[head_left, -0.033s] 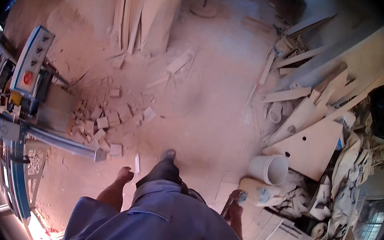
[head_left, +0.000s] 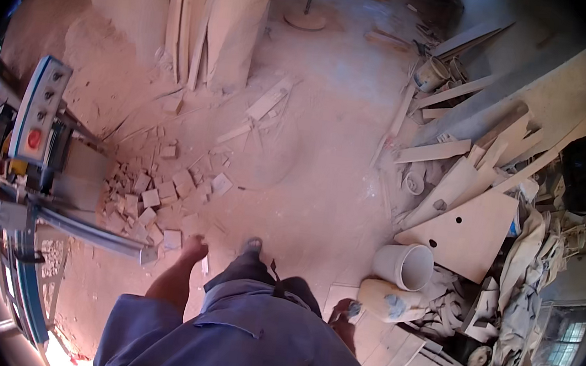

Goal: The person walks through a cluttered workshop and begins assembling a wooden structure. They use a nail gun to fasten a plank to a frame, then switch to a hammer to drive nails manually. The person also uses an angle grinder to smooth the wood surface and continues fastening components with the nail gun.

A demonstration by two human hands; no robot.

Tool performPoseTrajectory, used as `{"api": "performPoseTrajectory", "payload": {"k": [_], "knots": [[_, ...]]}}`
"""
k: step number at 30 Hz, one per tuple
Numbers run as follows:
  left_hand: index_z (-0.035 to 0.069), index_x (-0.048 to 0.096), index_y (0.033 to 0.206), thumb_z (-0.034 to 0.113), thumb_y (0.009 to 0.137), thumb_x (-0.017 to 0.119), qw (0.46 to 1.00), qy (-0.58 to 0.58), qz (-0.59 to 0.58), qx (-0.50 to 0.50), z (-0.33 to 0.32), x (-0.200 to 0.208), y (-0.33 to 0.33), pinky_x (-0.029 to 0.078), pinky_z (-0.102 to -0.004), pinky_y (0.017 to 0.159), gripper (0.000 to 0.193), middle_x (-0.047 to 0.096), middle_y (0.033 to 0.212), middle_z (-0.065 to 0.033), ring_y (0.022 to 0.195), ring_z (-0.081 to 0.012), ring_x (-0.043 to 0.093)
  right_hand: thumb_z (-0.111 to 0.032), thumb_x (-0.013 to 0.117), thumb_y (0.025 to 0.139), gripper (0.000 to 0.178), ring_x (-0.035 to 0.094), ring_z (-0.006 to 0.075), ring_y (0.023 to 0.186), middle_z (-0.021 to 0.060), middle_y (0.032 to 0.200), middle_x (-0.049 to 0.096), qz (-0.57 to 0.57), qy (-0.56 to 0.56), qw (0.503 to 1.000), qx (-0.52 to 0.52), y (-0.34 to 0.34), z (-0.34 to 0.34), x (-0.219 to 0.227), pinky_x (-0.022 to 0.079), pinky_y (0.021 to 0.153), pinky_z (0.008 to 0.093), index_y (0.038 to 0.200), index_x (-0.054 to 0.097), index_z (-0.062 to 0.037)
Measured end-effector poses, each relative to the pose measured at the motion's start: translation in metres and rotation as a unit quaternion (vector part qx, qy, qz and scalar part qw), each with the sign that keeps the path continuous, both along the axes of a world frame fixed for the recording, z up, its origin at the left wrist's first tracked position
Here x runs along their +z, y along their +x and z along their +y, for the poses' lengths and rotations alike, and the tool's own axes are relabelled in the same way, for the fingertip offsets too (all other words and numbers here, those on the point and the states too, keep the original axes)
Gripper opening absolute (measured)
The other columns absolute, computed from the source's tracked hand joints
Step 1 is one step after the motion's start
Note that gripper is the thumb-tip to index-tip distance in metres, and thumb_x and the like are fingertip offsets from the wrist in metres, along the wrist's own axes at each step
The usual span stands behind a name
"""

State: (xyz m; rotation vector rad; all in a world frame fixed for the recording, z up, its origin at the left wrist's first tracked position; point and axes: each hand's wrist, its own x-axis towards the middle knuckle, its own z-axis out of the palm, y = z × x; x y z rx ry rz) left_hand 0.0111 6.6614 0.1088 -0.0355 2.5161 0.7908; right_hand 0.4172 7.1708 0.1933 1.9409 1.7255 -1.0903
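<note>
Barely visible: pale strip (head_left: 205,266) beside left grip (head_left: 195,248); right grip (head_left: 344,315) indistinct.

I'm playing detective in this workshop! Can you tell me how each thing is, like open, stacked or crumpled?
Left hand: lowered, grip unclear
Right hand: lowered, grip unclear
White bucket: open, no lid
Wooden blocks: loose, heaped on the floor
Wide board: standing on end
Board with holes: cut through
Pale sheeting: crumpled
Red button: pressed or not, can't tell
</note>
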Motion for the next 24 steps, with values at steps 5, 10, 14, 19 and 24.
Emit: {"api": "performPoseTrajectory", "payload": {"k": [5, 10, 14, 19, 24], "knots": [[0.002, 0.069, 0.116, 0.019, 0.082, 0.060, 0.985, 0.114, 0.081, -0.106, 0.167, 0.048, -0.298, 0.054, -0.0469, 0.090, 0.039, 0.071, 0.097, -0.0273, 0.100, -0.0419, 0.067, -0.027, 0.071, 0.083, 0.030, 0.071, 0.0220, 0.065, 0.0115, 0.073, 0.070, -0.006, -0.043, 0.995, 0.093, -0.206, 0.014, 0.021, 0.056, 0.058, 0.0370, 0.101, 0.069, -0.0027], [-0.002, 0.071, 0.106, 0.017, 0.089, 0.057, 0.926, 0.095, 0.317, -0.180, 0.307, 0.028, -0.461, 0.056, -0.0445, 0.080, 0.029, 0.071, 0.095, -0.0244, 0.096, -0.0399, 0.069, -0.026, 0.071, 0.083, 0.026, 0.070, 0.0226, 0.063, 0.0108, 0.071, 0.070, 0.002, -0.025, 0.994, 0.103, -0.390, 0.123, 0.011, 0.056, 0.057, 0.0379, 0.091, 0.069, -0.0016], [-0.002, 0.070, 0.115, 0.028, 0.081, 0.064, 0.996, 0.051, 0.021, -0.069, 0.337, 0.060, -0.485, 0.055, -0.0456, 0.093, 0.045, 0.070, 0.110, -0.0279, 0.103, -0.0415, 0.069, -0.026, 0.071, 0.083, 0.025, 0.070, 0.0231, 0.062, 0.0102, 0.069, 0.069, -0.037, -0.014, 0.997, 0.069, -0.467, 0.205, 0.019, 0.056, 0.057, 0.0386, 0.084, 0.068, -0.0007], [0.000, 0.072, 0.110, 0.021, 0.071, 0.068, 0.981, -0.048, -0.062, -0.176, 0.248, 0.004, -0.494, 0.056, -0.0449, 0.087, 0.044, 0.072, 0.101, -0.0237, 0.097, -0.0366, 0.070, -0.025, 0.071, 0.082, 0.027, 0.069, 0.0237, 0.060, 0.0095, 0.068, 0.069, -0.007, -0.047, 0.998, 0.038, -0.579, 0.280, 0.038, 0.056, 0.056, 0.0395, 0.074, 0.068, 0.0004], [0.007, 0.069, 0.076, 0.018, 0.068, 0.070, 0.992, 0.067, -0.024, -0.104, 0.308, -0.022, -0.550, 0.055, -0.0465, 0.072, 0.014, 0.066, 0.071, -0.0121, 0.076, -0.0271, 0.068, -0.006, 0.067, 0.079, 0.041, 0.066, 0.0225, 0.054, 0.0115, 0.075, 0.069, 0.013, 0.102, 0.963, 0.250, -0.783, 0.459, 0.048, 0.053, 0.048, 0.0392, 0.119, 0.066, -0.0142]]}}
